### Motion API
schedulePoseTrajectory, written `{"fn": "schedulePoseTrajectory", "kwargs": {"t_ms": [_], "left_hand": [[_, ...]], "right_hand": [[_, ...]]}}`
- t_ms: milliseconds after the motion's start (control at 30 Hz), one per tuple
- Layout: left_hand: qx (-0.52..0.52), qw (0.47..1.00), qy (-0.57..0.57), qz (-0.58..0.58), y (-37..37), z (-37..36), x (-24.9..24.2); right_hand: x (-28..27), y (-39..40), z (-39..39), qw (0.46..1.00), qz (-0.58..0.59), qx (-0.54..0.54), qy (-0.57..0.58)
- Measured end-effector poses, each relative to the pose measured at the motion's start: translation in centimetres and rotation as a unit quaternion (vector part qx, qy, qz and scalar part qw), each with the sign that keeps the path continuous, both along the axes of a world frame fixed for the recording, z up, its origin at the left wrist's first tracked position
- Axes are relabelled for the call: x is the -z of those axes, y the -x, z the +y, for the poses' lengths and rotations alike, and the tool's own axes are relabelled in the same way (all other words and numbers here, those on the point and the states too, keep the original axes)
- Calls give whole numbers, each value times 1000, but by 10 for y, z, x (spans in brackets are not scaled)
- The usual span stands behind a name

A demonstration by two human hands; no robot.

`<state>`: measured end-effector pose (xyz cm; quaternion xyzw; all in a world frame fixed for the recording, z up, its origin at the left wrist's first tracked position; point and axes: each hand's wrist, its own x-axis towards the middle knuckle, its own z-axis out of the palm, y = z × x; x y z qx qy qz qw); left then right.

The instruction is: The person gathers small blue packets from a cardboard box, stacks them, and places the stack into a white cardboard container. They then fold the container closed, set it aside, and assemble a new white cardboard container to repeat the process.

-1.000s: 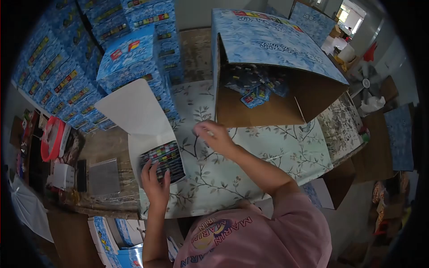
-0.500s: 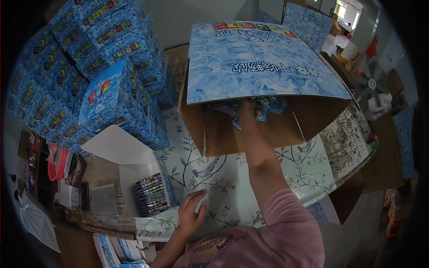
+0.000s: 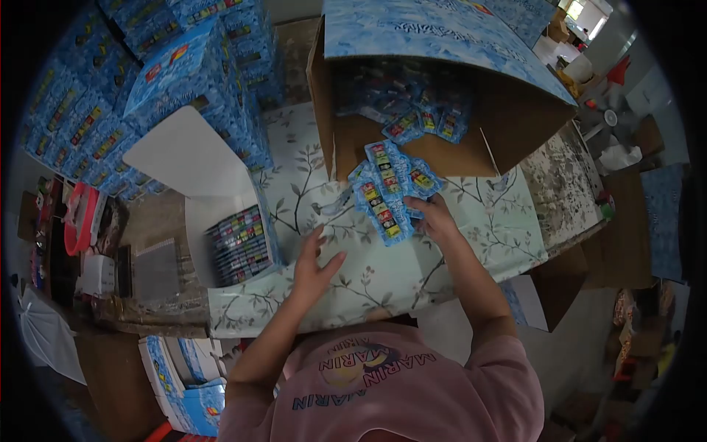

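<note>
My right hand [image 3: 436, 221] grips a fanned bunch of blue packets [image 3: 389, 188] with coloured strips, just in front of the large cardboard carton [image 3: 508, 129] lying on its side. More of the same packets [image 3: 412, 110] lie inside the carton. My left hand [image 3: 315, 267] hovers open over the floral tablecloth [image 3: 383, 276], fingers spread, a little right of the small open white box [image 3: 200, 214]. That box holds a row of packets [image 3: 239, 245] standing on edge.
Stacks of blue printed boxes [image 3: 147, 66] rise at the back left. A red basket [image 3: 79, 221], a grey pad [image 3: 156, 271] and small items sit at the left table end. More blue boxes [image 3: 184, 383] lie on the floor below. The table edge runs close to my body.
My right hand has come out of the carton with a bunch of packets and drawn it toward me. My left hand has lifted from the table edge and spread open.
</note>
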<state>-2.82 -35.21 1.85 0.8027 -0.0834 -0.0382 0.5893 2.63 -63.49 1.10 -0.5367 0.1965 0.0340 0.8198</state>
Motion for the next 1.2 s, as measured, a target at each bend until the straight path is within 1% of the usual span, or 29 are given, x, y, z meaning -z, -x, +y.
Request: {"fn": "schedulePoseTrajectory", "kwargs": {"t_ms": [67, 100, 133, 167, 200, 233, 267, 300, 333, 400, 467, 500, 533, 600, 633, 700, 733, 767, 800, 833, 900, 933, 967, 1000, 1067, 1100, 1133, 1167, 1200], "left_hand": [[64, 996, -41, -55, -8, -11, 9], [76, 987, -79, -120, -11, -20, 14], [87, 972, -117, -185, -14, -28, 20], [83, 973, -116, -183, -16, -36, 23], [48, 972, -138, -183, -18, -42, 26], [11, 970, -160, -183, -21, -45, 30], [-19, 962, -176, -210, -24, -44, 33], [-25, 961, -177, -211, -22, -41, 32], [-31, 959, -180, -216, -20, -36, 30], [-42, 957, -184, -221, -13, -24, 24], [-64, 966, -143, -205, -7, -6, 14], [-41, 976, -133, -168, -8, 0, 15], [-42, 977, -134, -161, -8, 0, 17], [44, 963, -172, -201, -9, -1, 20], [48, 964, -172, -198, -8, -4, 22], [36, 936, -263, -232, -2, -17, 25], [39, 937, -260, -230, -3, -23, 27], [18, 937, -258, -233, -6, -30, 30], [-4, 937, -257, -237, -8, -33, 32], [-1, 937, -255, -238, -9, -33, 34], [-6, 948, -233, -215, -14, -30, 36], [-6, 949, -230, -216, -16, -26, 39], [3, 945, -245, -215, -17, -20, 42], [13, 941, -261, -214, -18, -16, 41], [3, 942, -254, -218, -16, -11, 41], [-8, 943, -251, -217, -15, -12, 35], [-8, 944, -249, -218, -14, -13, 30], [-13, 962, -182, -205, -11, -15, 25], [-19, 975, -115, -190, -8, -16, 19]], "right_hand": [[-7, 21, 6, 989, -44, -96, 105], [-13, 28, 10, 989, -38, -99, 105], [-22, 31, 14, 981, -62, -130, 130], [-27, 29, 16, 970, -88, -162, 156], [-27, 26, 17, 944, -137, -189, 234], [-30, 24, 18, 943, -138, -194, 234], [-35, 22, 19, 929, -142, -217, 265], [-39, 19, 20, 913, -147, -238, 296], [-42, 18, 20, 917, -157, -243, 276], [-41, 20, 11, 908, -159, -263, 286], [-33, 23, 2, 895, -164, -279, 306], [-33, 27, 5, 896, -159, -282, 303], [-36, 32, 7, 897, -160, -276, 306], [-31, 37, 13, 900, -156, -268, 306], [-27, 38, 15, 905, -160, -251, 305], [-17, 35, 13, 909, -159, -232, 307], [-10, 27, 11, 915, -143, -213, 310], [-6, 19, 8, 921, -129, -193, 313], [-13, 16, 9, 929, -122, -186, 297], [-15, 14, 7, 929, -121, -183, 298], [-21, 9, -2, 954, -108, -115, 257], [-17, 5, -8, 957, -154, -72, 235], [-19, 5, -17, 956, -156, -71, 239], [-24, 5, -24, 956, -158, -30, 245], [-32, 6, -34, 955, -169, 43, 239], [-38, 10, -38, 954, -170, 45, 242], [-43, 15, -43, 954, -177, 69, 232], [-46, 18, -45, 954, -184, 92, 220], [-47, 20, -44, 954, -181, 91, 219]]}}
